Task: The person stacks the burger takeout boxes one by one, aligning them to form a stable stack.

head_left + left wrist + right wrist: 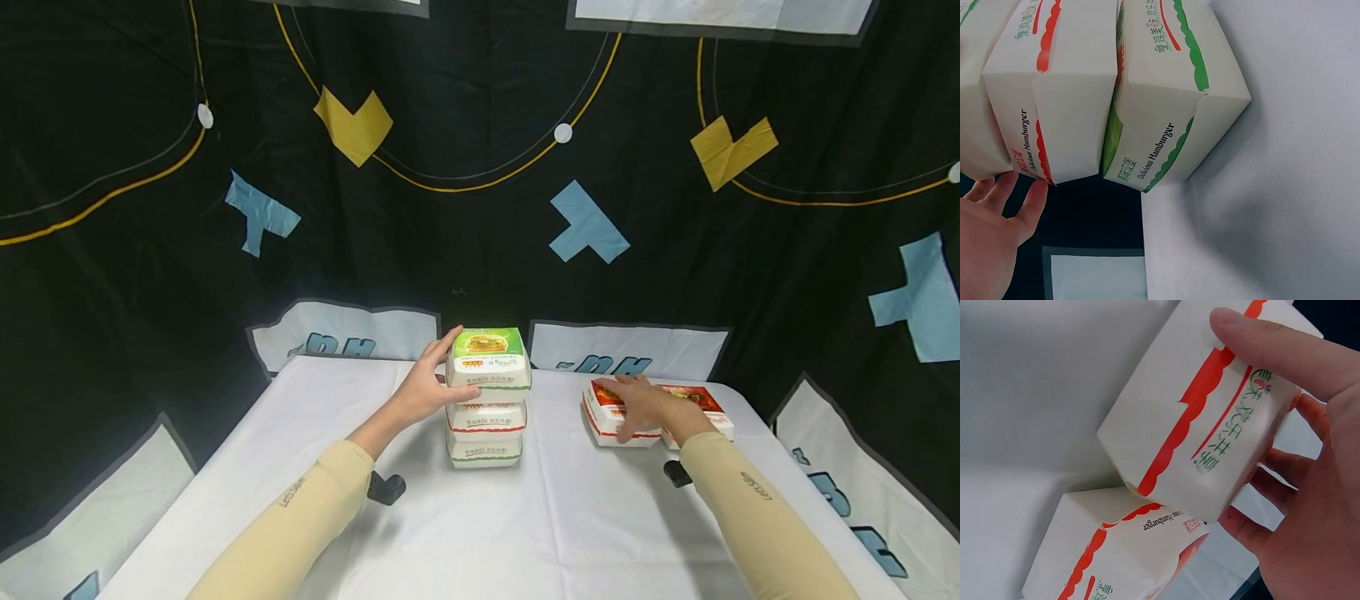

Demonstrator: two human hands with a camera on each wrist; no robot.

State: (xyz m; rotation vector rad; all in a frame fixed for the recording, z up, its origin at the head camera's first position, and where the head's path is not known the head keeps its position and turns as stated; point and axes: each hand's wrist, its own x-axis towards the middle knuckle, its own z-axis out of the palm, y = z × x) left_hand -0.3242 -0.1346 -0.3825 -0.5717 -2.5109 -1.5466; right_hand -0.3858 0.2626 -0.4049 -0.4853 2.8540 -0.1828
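Three hamburger boxes stand stacked at mid-table. The top hamburger box (487,362) has a green lid with a burger picture; below it are a red-trimmed box (486,417) and a green-trimmed box (484,450). My left hand (427,385) holds the stack's upper part from the left, thumb across the top box's front. In the left wrist view, its fingertips (1034,197) touch the far edge of the red-trimmed box. At the right, my right hand (648,408) grips a red hamburger box (1204,419), thumb on its front and fingers along its far side.
A second red hamburger box (708,408) sits close beside the gripped one, partly behind the right hand and wrist. White cloth covers the table (480,533). Behind it hangs a black curtain (465,250) with paper decorations.
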